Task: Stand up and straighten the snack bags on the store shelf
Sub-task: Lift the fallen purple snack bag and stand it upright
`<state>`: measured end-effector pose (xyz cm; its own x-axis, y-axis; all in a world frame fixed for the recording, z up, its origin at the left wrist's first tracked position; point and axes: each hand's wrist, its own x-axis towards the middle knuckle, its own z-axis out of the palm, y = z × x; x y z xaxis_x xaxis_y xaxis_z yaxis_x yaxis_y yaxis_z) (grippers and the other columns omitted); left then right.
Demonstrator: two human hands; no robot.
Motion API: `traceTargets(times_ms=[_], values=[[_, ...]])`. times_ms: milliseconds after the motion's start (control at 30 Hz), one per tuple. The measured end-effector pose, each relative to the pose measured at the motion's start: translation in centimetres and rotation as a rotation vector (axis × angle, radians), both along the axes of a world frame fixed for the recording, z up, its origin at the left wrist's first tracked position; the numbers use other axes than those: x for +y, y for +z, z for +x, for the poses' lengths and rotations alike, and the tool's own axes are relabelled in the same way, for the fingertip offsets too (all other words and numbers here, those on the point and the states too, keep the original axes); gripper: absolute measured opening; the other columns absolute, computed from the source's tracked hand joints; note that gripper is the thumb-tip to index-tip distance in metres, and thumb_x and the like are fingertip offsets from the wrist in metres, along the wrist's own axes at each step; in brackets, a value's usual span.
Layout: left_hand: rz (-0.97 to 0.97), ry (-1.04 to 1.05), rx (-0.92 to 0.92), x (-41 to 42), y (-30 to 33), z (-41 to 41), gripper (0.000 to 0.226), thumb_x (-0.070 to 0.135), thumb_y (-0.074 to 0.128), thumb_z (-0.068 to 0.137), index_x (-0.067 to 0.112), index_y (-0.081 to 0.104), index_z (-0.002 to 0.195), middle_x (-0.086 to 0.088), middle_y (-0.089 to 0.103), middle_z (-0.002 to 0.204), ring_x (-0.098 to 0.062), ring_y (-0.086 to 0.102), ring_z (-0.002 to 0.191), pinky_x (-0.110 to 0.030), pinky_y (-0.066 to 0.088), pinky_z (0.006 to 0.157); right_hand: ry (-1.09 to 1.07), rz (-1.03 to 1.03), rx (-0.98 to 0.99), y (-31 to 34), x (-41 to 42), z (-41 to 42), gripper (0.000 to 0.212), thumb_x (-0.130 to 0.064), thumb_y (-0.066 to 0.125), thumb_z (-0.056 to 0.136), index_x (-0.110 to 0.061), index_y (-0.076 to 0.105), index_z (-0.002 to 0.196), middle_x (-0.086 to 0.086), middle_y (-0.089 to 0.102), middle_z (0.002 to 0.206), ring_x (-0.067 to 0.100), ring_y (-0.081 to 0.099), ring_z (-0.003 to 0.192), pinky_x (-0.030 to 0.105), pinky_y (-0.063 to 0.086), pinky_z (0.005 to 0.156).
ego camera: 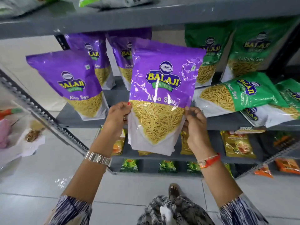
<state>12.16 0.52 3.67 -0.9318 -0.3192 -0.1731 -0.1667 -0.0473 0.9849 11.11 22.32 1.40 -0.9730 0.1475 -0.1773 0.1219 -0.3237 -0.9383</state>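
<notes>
Because the purple bag [164, 88] is a thin, glossy plastic pouch filled with loose fried strands, it will probably feel light, crinkly and a little slippery, and hard squeezing could crush what is inside. It is held upright in the air in front of the grey metal shelf [78, 119], not yet set down. The left hand [117, 118] is pinched on its left edge and the right hand [195, 122] on its right edge, both near the middle (a sensible place, where the film is taut over the filling). The flat white base should let it stand once lowered. Behind it other purple bags [69, 82] stand upright, their film catching the light. To the right, green bags [227, 95] lie toppled on their sides in front of upright ones and likely need the same two-edge grip.
</notes>
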Motion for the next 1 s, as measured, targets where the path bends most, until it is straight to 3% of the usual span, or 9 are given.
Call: traceTargets(times_ms=[100, 267, 367, 500, 600, 767, 833, 933, 1000], values=[[-0.009, -0.007, 0.044, 0.2, 0.3, 2.2, 0.027, 0.009, 0.044, 0.092, 0.019, 0.053, 0.068, 0.002, 0.051, 0.055, -0.012, 0.048, 0.049, -0.024, 0.036, 0.051, 0.007, -0.023, 0.029, 0.5, 0.3, 1.7, 0.02, -0.014, 0.051, 0.092, -0.024, 0.055, 0.076, -0.003, 0.057, 0.08, 0.015, 0.053, 0.077, 0.031, 0.044, 0.068], [-0.006, 0.014, 0.06, 0.4, 0.3, 3.7, 0.026, 0.009, 0.043, 0.093, 0.018, 0.055, 0.072, 0.009, 0.059, 0.051, -0.006, 0.055, 0.046, -0.019, 0.045, 0.048, 0.033, -0.014, 0.072, 0.7, 0.1, 2.6, 0.018, -0.012, 0.048, 0.094, -0.023, 0.053, 0.079, 0.001, 0.058, 0.083, 0.014, 0.054, 0.076, 0.028, 0.044, 0.065], [-0.019, 0.069, 0.047, 0.2, 0.2, 2.8, 0.026, 0.008, 0.041, 0.094, 0.018, 0.052, 0.072, -0.001, 0.055, 0.063, -0.014, 0.052, 0.055, -0.027, 0.043, 0.054, 0.059, 0.012, 0.103, 1.1, -1.0, 1.6, 0.016, -0.015, 0.046, 0.095, -0.022, 0.051, 0.082, 0.006, 0.06, 0.088, 0.019, 0.056, 0.08, 0.036, 0.048, 0.075], [-0.036, 0.15, 0.031, -0.7, 0.4, -0.2, 0.029, 0.006, 0.039, 0.095, 0.019, 0.046, 0.07, 0.0, 0.042, 0.059, -0.01, 0.039, 0.052, -0.026, 0.034, 0.055, 0.099, 0.02, 0.131, 1.4, -2.9, -1.2, 0.02, -0.011, 0.042, 0.097, -0.022, 0.048, 0.081, 0.015, 0.059, 0.098, 0.026, 0.055, 0.092, 0.052, 0.046, 0.094], [-0.02, 0.195, -0.002, -1.7, -0.1, -2.5, 0.03, 0.008, 0.039, 0.096, 0.021, 0.042, 0.069, 0.001, 0.041, 0.066, -0.009, 0.037, 0.061, -0.026, 0.031, 0.061, 0.149, -0.01, 0.146, 1.4, -4.7, -3.7, 0.023, -0.008, 0.039, 0.097, -0.02, 0.047, 0.08, 0.005, 0.06, 0.085, 0.019, 0.056, 0.081, 0.046, 0.046, 0.085], [0.111, 0.255, -0.011, -3.2, -1.0, -6.0, 0.03, 0.003, 0.032, 0.096, 0.018, 0.042, 0.072, -0.003, 0.043, 0.072, -0.014, 0.044, 0.068, -0.034, 0.041, 0.066, 0.205, -0.056, 0.137, 1.1, -7.2, -7.6, 0.024, -0.007, 0.036, 0.098, -0.019, 0.046, 0.08, -0.001, 0.058, 0.081, 0.011, 0.055, 0.074, 0.034, 0.044, 0.074], [0.139, 0.284, -0.011, -3.9, -1.2, -7.1, 0.03, 0.003, 0.031, 0.097, 0.016, 0.043, 0.073, -0.004, 0.045, 0.073, -0.018, 0.046, 0.067, -0.034, 0.043, 0.066, 0.238, -0.058, 0.123, 0.6, -7.9, -8.7, 0.023, -0.009, 0.035, 0.099, -0.019, 0.046, 0.081, -0.002, 0.059, 0.082, 0.01, 0.057, 0.074, 0.034, 0.047, 0.073], [0.144, 0.31, -0.015, -4.8, -1.9, -8.0, 0.027, 0.003, 0.031, 0.097, 0.014, 0.048, 0.078, -0.005, 0.052, 0.077, -0.021, 0.052, 0.07, -0.037, 0.047, 0.068, 0.282, -0.022, 0.079, -0.3, -8.8, -9.6, 0.021, -0.014, 0.036, 0.099, -0.021, 0.047, 0.083, -0.004, 0.062, 0.086, 0.007, 0.061, 0.078, 0.045, 0.05, 0.083], [0.162, 0.316, -0.025, -5.2, -2.5, -8.2, 0.02, 0.003, 0.032, 0.097, 0.01, 0.05, 0.089, -0.008, 0.055, 0.084, -0.026, 0.055, 0.08, -0.045, 0.049, 0.077, 0.302, -0.017, 0.069, -0.9, -9.3, -10.0, 0.02, -0.015, 0.036, 0.099, -0.022, 0.047, 0.084, -0.002, 0.063, 0.089, 0.008, 0.062, 0.081, 0.048, 0.05, 0.089]])
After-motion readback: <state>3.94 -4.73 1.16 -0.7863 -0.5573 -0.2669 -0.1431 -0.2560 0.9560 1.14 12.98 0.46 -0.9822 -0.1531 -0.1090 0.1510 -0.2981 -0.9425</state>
